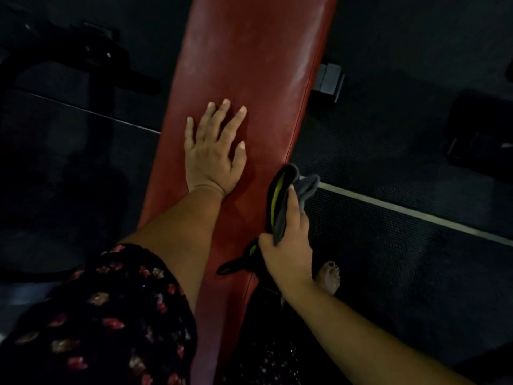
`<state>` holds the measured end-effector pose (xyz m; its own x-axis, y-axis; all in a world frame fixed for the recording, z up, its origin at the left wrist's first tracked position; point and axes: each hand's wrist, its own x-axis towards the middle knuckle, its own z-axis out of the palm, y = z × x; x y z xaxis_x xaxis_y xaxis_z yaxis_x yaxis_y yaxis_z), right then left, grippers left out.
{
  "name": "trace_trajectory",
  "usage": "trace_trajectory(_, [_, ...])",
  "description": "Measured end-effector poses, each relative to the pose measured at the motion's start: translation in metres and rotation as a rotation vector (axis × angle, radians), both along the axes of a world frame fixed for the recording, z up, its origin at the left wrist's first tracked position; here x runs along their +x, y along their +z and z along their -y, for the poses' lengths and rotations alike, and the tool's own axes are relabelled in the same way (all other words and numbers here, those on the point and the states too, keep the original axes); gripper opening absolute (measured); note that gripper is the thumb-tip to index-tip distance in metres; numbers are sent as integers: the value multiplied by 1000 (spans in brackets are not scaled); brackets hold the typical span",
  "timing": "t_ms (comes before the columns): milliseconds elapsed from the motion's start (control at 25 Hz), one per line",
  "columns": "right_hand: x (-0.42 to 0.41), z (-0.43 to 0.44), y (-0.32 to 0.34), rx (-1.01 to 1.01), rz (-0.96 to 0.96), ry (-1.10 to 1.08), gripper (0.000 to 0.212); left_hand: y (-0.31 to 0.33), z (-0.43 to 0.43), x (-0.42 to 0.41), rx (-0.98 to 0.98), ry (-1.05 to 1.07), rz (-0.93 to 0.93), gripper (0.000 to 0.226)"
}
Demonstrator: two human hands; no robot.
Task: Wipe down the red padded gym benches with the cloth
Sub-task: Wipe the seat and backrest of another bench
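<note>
Left hand [212, 154] flat, fingers [219, 118] spread; right hand [286, 240] curled in a grip.

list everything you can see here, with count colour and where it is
padded bench: one, red, runs from the bottom centre up to the top of the view
cloth: one, dark grey with a yellow stripe, at the bench's right edge, gripped in the right hand
floor mat: dark, textured, right of the bench, crossed by a pale line
bench frame part: one, black, sticks out from under the bench's right side
dark equipment: black, on the floor left of the bench, too dim to identify
floral garment: dark with pink flowers, lower left
foot: one, bare, on the floor right of the bench
left hand: flat on the bench, fingers spread
right hand: holds the cloth at the bench edge
</note>
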<state>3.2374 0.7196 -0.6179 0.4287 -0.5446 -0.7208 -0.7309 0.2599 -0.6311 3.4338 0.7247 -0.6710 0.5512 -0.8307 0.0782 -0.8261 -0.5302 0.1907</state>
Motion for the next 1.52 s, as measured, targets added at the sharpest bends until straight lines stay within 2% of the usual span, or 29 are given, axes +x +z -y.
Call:
trace_trajectory(120, [-2, 16, -21, 235, 34, -112, 89, 2, 2, 0, 5, 8, 7, 56])
trace_trajectory(160, [2, 26, -24, 247, 49, -150, 88, 3, 2, 1, 1, 8, 6, 56])
trace_trajectory(280, [7, 37, -17, 88, 91, -161, 89, 1, 0, 1, -26, -9, 10, 55])
trace_trajectory(360, [-1, 15, -3, 28, 59, -101, 91, 0, 0, 0, -28, -12, 8, 55])
trace_trajectory(480, [-14, -15, -4, 113, 43, -28, 91, 1, 0, 1, -10, 0, 2, 55])
trace_trajectory(600, [-4, 1, -18, 196, -9, -102, 89, 4, 1, 1, 7, 0, -7, 56])
trace_trajectory(680, [1, 2, -13, 115, -1, -142, 89, 5, 1, 0, 23, 10, -17, 57])
trace_trajectory(800, [-13, -39, 10, -60, 6, -3, 94, 7, 0, 1, 50, 9, -22, 56])
trace_trajectory(880, [-24, -58, 11, -37, -5, 68, 95, 11, -2, 2, 26, -17, -65, 54])
trace_trajectory(960, [-25, -50, -3, 66, -29, 37, 92, 14, -6, -1, -66, -24, -155, 49])
trace_trajectory(1040, [-19, -35, -10, 146, -5, -106, 88, 16, -26, -14, -97, -4, -240, 50])
trace_trajectory(1080, [-18, -36, -5, 105, 10, -148, 87, 16, -39, -23, -84, -2, -252, 54])
trace_trajectory(1200, [-27, -75, 18, -77, -2, -54, 88, 19, -91, -56, -42, -18, -242, 57])
trace_trajectory(1320, [-42, -98, 10, 83, -55, 10, 90, 18, -145, -85, -13, -7, -184, 52])
trace_trajectory(1400, [-38, -87, 1, 195, -74, -69, 92, 13, -173, -96, 0, -12, -158, 50])
trace_trajectory(1520, [-37, -90, 8, 106, -67, -97, 88, 7, -197, -109, -19, -43, -71, 46])
